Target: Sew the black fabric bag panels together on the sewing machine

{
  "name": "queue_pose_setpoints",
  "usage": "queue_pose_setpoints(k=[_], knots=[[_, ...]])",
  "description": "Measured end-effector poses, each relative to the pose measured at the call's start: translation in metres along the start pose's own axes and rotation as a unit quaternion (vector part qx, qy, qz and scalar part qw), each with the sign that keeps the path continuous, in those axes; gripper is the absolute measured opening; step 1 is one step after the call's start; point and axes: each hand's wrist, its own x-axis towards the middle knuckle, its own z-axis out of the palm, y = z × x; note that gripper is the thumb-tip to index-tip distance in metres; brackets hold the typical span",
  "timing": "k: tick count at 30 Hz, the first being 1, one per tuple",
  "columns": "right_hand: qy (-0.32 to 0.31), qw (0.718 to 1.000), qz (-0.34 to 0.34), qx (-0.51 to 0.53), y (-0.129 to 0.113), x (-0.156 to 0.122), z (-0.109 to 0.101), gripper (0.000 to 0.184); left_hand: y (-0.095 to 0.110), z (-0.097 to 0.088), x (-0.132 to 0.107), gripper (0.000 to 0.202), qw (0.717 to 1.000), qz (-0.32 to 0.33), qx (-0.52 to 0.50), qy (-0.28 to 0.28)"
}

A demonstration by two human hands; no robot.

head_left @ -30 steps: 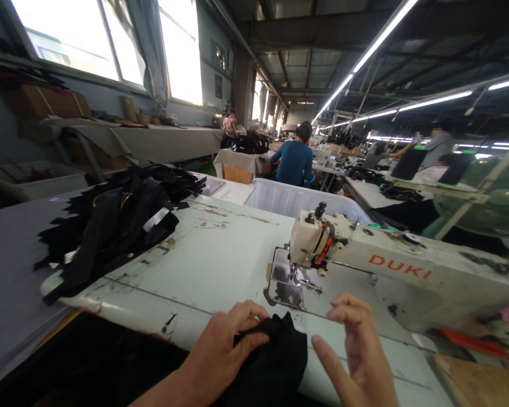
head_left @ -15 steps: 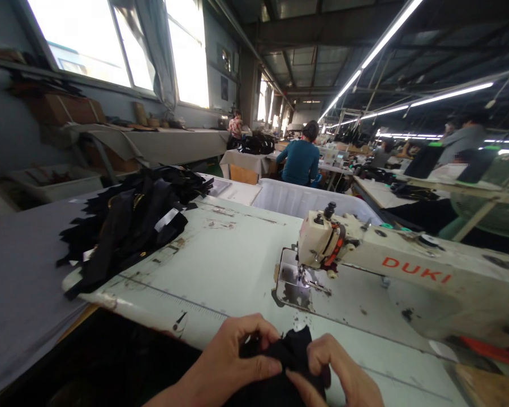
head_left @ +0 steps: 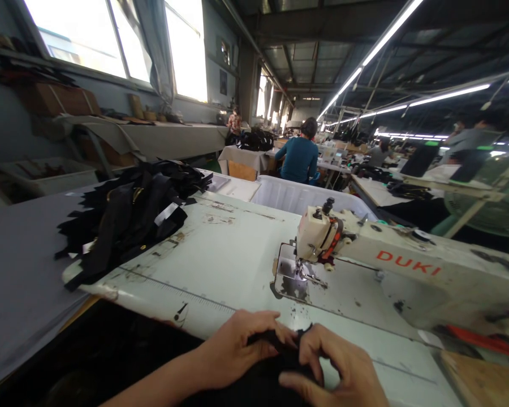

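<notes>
Black cloth in two hands, near edge of a sewing table

Item: black cloth [head_left: 286, 359], one piece, bunched; located at the table's near edge, in front of the needle plate [head_left: 290, 280] and apart from it. Left hand [head_left: 241, 342]: thumb and fingers pinching the upper edge of the cloth. Right hand [head_left: 341, 362]: fingers curled on the cloth's right side, thumb against its near face — hands almost touching.

Edges and room: the tabletop's front edge, rounded and worn, slants from the left corner down behind the left forearm. Pale green tabletop [head_left: 233, 249] spans the stretch between a heap of black pieces [head_left: 139, 209] and the needle plate. To the right, the sewing machine [head_left: 411, 257], lettered DUKI, bounds the space.

Surface: scuffed, paint chipped; printed ruler [head_left: 190, 294] along the front. The heap overhangs the left corner, onto a grey-covered surface [head_left: 21, 249]. White plastic bin [head_left: 309, 195] beyond the far edge.

Room: workshop — bright windows [head_left: 93, 37] at left, strip lights [head_left: 390, 34] overhead, a seated person in teal [head_left: 299, 158] ahead.
</notes>
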Motion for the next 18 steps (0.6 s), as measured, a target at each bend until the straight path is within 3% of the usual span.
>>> queue_pose_setpoints(k=[2,4,6,7,9,10,12,14,16,18], knots=[[-0.027,0.999,0.044,0.01,-0.004,0.026,-0.008,0.032,0.004,-0.011,0.005,0.025,0.99,0.028,0.129,0.051],[-0.066,0.996,0.056,0.01,-0.008,0.061,-0.015,0.03,0.017,-0.036,0.016,0.027,0.951,0.094,0.278,0.092],[-0.044,0.995,-0.049,-0.079,-0.011,0.097,-0.023,0.027,0.036,-0.07,0.032,0.032,0.876,0.194,0.431,0.102],[0.017,0.976,-0.129,-0.172,-0.012,0.113,-0.026,0.024,0.046,-0.088,0.04,0.032,0.831,0.228,0.496,0.104],[0.078,0.956,-0.175,-0.223,-0.008,0.135,-0.03,0.014,0.059,-0.115,0.054,0.025,0.756,0.275,0.588,0.082],[0.091,0.945,-0.201,-0.243,-0.004,0.14,-0.029,0.019,0.059,-0.121,0.058,0.023,0.726,0.299,0.615,0.074],[0.077,0.924,-0.261,-0.27,0.014,0.137,-0.022,0.028,0.042,-0.115,0.059,0.024,0.693,0.325,0.643,0.04],[0.045,0.9,-0.321,-0.291,0.041,0.122,-0.007,0.032,0.007,-0.089,0.053,0.023,0.682,0.327,0.654,-0.009],[0.012,0.883,-0.357,-0.303,0.073,0.102,0.009,0.036,-0.029,-0.056,0.044,0.027,0.696,0.288,0.656,-0.052],[-0.01,0.878,-0.363,-0.311,0.103,0.085,0.02,0.038,-0.048,-0.028,0.039,0.027,0.707,0.278,0.643,-0.092]])
